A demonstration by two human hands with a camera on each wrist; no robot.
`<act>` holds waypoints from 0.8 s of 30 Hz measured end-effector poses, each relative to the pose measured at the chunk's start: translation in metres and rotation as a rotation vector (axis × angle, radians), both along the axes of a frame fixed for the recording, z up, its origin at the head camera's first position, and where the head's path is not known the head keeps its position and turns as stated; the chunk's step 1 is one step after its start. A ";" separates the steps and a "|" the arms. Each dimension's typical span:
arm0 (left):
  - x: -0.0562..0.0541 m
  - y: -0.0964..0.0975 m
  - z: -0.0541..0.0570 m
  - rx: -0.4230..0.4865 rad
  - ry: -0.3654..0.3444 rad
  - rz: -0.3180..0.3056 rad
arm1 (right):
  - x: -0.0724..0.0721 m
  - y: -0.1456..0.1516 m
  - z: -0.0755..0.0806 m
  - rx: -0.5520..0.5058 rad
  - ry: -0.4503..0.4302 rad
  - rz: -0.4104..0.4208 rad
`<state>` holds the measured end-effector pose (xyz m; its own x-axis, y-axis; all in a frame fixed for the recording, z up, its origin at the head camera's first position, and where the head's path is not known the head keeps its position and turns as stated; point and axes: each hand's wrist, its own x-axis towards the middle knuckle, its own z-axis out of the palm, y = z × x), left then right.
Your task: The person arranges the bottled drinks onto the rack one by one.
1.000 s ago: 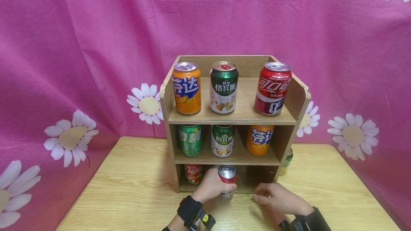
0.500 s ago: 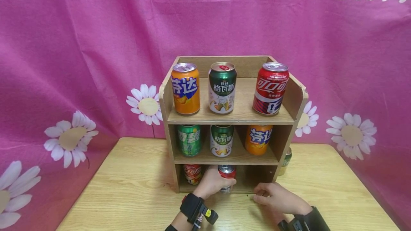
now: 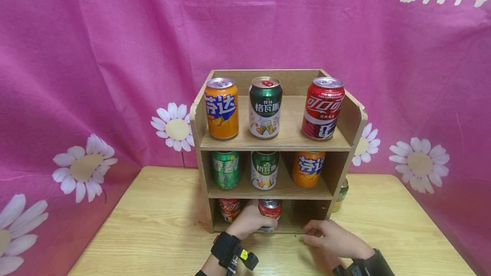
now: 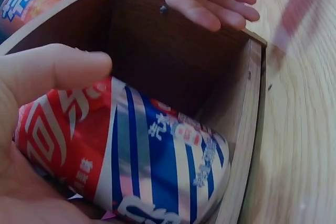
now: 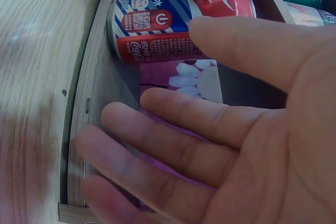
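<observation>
My left hand [image 3: 248, 221] grips a red cola can [image 3: 270, 210] at the middle of the wooden rack's [image 3: 264, 143] bottom shelf. The can is upright, its base at the shelf's front edge. In the left wrist view the thumb lies along the can's [image 4: 157, 153] upper side, which shows a red, blue and white print. My right hand [image 3: 333, 237] is by the lower right front of the rack, fingers loosely bent and holding nothing. In the right wrist view its palm [image 5: 262, 171] faces the bottom compartment, apart from the can.
Another red cola can [image 3: 230, 209] stands left on the bottom shelf. Above are a green can [image 3: 226, 169], kvass cans [image 3: 265, 107], orange soda cans [image 3: 221, 110] and a red can [image 3: 323, 109]. One more can [image 3: 340, 197] stands behind the rack's right side on the table [image 3: 153, 220].
My left hand has moved the cola can inward from in front of the bottom shelf onto its front part. My right hand has stayed nearly still. The head view has tilted slightly up.
</observation>
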<state>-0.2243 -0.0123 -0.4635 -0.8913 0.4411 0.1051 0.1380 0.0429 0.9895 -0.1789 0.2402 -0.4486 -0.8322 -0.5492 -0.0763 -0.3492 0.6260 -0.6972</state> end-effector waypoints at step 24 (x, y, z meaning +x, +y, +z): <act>-0.001 0.010 -0.009 -0.268 0.183 0.260 | 0.002 -0.003 0.001 0.001 -0.004 0.013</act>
